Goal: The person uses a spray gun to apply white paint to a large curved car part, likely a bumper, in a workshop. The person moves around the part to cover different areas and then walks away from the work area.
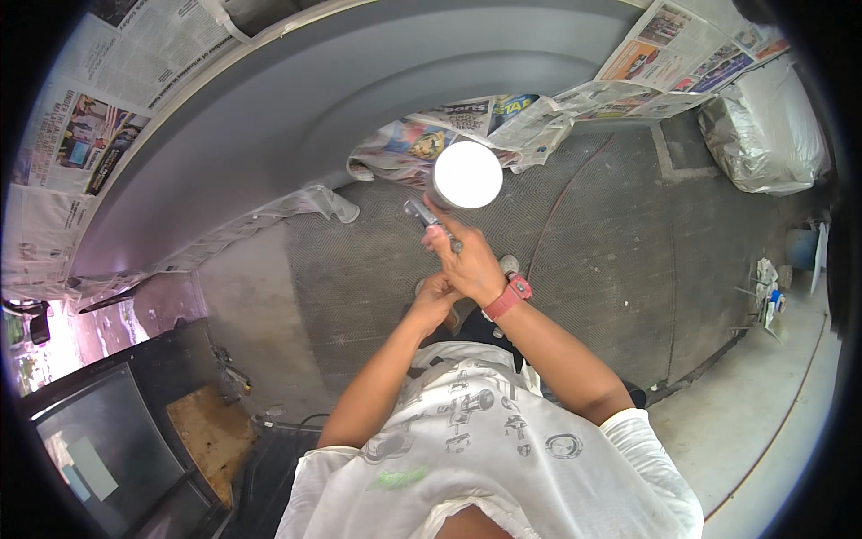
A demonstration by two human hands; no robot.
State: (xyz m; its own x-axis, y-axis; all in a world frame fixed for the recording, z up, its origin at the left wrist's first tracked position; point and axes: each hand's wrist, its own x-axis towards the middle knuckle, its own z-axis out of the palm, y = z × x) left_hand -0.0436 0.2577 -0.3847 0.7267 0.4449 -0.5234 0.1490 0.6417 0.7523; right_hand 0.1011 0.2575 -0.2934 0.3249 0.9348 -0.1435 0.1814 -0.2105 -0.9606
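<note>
My right hand (473,268), with a red watch (509,297) on its wrist, is wrapped round a metal spray gun (420,214). A paint cup with a round white top (467,175) stands on the gun and hides part of it. Just below, my left hand (435,303) is closed against the underside of my right hand, near the gun's handle; what its fingers grip is hidden. In front of the gun curves a grey vehicle body panel (260,126), its edges masked with newspaper (108,117). The gun is apart from the panel.
A thin reddish hose (561,193) runs over the dark textured floor (611,269). Far right sits a bulky, silvery plastic-wrapped bundle (763,130). At lower left are a dark-framed glass panel (112,440) and a stained brown board (211,436). Newspaper hangs beneath the panel.
</note>
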